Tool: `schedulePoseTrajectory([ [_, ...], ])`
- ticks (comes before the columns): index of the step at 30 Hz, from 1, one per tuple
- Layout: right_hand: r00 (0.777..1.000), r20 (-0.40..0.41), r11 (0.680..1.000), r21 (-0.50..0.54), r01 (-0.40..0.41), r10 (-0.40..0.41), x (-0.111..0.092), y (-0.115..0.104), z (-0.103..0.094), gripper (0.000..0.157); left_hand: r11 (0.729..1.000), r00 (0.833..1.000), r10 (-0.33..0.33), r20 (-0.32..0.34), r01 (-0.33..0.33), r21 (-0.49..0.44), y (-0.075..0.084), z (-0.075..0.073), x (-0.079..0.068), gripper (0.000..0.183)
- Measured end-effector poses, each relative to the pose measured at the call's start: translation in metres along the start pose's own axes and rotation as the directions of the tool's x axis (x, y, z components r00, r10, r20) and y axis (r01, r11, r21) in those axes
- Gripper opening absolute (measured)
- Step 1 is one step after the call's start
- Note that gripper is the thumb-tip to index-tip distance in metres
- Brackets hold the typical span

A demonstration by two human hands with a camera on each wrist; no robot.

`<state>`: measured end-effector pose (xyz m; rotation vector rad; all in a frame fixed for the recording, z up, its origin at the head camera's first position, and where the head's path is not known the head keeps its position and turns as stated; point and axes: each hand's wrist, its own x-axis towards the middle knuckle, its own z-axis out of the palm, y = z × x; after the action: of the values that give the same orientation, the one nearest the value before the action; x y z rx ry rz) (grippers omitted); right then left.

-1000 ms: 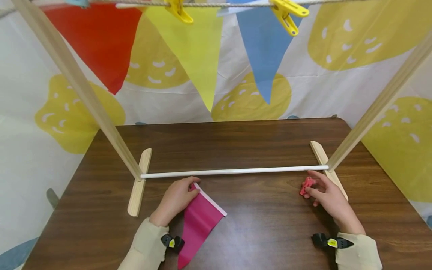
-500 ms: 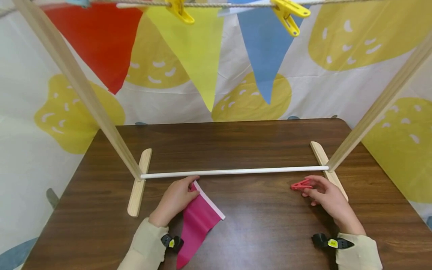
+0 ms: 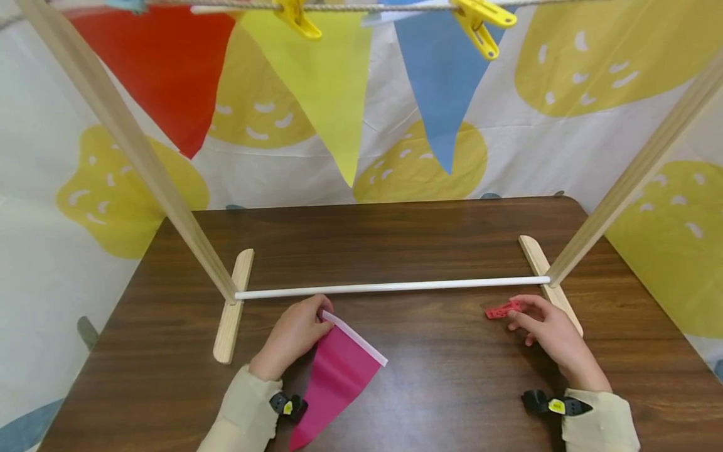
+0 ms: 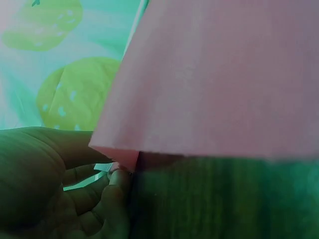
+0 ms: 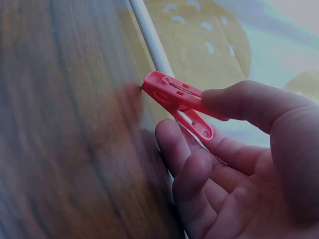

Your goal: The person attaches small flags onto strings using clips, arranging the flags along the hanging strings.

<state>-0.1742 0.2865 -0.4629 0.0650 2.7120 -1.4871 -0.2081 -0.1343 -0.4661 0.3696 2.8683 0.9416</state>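
Note:
My left hand pinches a magenta pennant flag by one corner of its white top edge; the flag's point hangs toward the front of the table. In the left wrist view the flag covers much of the picture. Over by the stand's right foot, my right hand holds a red clothespin between thumb and fingers. The right wrist view shows the thumb on one handle of the clothespin, whose nose points away from the palm.
A wooden stand has two posts and a white rod low between them. Along the rope hang a red pennant, a yellow pennant and a blue pennant, with yellow clothespins. Brown table lies beneath.
The red clothespin has turned in my right hand, from steeply slanted to nearly level and pointing left. The magenta flag has swung slightly in my left hand. Both arms stay in place.

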Motion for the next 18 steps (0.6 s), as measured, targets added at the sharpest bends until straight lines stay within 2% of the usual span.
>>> schedulePoseTrajectory([
  [7, 0.999, 0.025, 0.998, -0.059, -0.036, 0.037, -0.0003, -0.0010, -0.0004, 0.036, 0.997, 0.998, 0.063, -0.021, -0.061, 0.049, -0.0014, 0.0015, 0.0001, 0.005],
  [13, 0.999, 0.023, 0.988, -0.147, -0.040, 0.043, 0.0002, -0.0037, 0.0000, 0.038, 0.997, 0.998, 0.055, -0.020, -0.054, 0.057, -0.0010, 0.0017, -0.0008, 0.008],
  [18, 0.998, 0.013, 0.982, -0.184, -0.054, 0.057, 0.0008, -0.0052, -0.0004, 0.047, 0.998, 0.999, 0.039, -0.018, -0.038, 0.050, -0.0003, 0.0016, -0.0005, 0.009],
])
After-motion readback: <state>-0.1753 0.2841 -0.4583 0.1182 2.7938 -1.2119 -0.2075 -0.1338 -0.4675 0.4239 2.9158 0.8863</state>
